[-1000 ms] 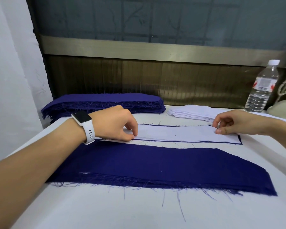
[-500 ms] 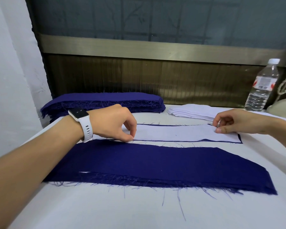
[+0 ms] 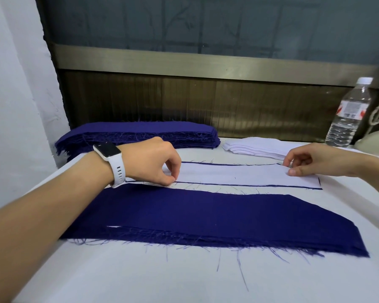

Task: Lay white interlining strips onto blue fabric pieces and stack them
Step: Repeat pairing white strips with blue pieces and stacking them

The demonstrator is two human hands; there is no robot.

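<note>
Head-worn view, down over table (image 3: pixel 184 278)

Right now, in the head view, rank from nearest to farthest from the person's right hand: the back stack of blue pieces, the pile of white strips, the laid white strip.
1. The laid white strip: right end pinched by the right hand.
2. The pile of white strips: just behind the hand, slightly left.
3. The back stack of blue pieces: far across, back left.
</note>
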